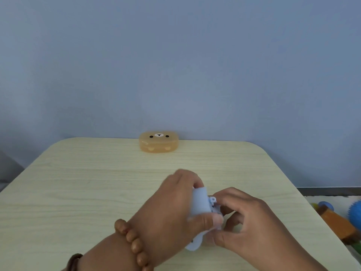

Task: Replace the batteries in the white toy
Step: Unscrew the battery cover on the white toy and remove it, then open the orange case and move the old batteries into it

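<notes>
Two hands are counted: one left hand [170,208] and one right hand [252,222]. One white toy [201,204] is seen. One bear-faced box [158,142] is counted on one worktop [78,182]. Two bracelets are worn: a beaded bracelet [132,239] and a darker bracelet [75,261]. Two blue balls, a smooth ball [325,205] and a spiky ball [356,212], and one brown block [338,223] are seen.
</notes>
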A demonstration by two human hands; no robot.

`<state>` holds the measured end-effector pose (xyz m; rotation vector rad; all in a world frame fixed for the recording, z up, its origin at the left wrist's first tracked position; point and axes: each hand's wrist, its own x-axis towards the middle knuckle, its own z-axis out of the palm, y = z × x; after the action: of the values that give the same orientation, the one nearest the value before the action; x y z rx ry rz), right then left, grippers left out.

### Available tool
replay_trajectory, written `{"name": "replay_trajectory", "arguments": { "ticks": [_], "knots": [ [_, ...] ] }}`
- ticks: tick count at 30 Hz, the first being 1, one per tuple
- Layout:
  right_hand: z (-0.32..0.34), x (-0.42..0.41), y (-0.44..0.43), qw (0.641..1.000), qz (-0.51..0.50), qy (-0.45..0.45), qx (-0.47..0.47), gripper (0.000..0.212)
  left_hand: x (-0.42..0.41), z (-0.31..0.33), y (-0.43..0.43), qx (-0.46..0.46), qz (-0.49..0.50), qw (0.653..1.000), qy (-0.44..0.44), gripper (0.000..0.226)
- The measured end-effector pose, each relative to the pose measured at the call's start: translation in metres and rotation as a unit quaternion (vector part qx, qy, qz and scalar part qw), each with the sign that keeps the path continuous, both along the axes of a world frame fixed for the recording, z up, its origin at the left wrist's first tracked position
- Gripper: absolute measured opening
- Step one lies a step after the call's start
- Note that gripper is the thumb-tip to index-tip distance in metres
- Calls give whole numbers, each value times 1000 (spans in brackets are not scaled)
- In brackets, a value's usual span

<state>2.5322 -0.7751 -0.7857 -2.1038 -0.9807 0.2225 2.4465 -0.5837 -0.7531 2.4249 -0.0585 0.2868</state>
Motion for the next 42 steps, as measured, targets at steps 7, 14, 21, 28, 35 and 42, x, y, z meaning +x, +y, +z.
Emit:
{"name": "replay_trajectory", "arguments": {
  "ticks": [7,14,21,28,35,42],
  "knots": [
    [-8,0,-6,1000,-10,24,15,64,-5,26,59,141,231,962,-44,53],
    [-10,1,-6,999,-3,21,29,63,-12,-14,97,257,350,893,116,58],
    [-11,2,-8,999,1,23,32,65,-11,-32,104,263,354,881,174,64],
    [-10,2,-8,1000,-3,23,18,63,-14,-40,103,230,363,875,222,64],
    [-6,2,-8,1000,1,29,10,63,-16,-39,106,241,336,879,235,62],
    [-2,0,-6,1000,6,16,1,62,-15,-37,105,268,323,870,258,65]
  ]
}}
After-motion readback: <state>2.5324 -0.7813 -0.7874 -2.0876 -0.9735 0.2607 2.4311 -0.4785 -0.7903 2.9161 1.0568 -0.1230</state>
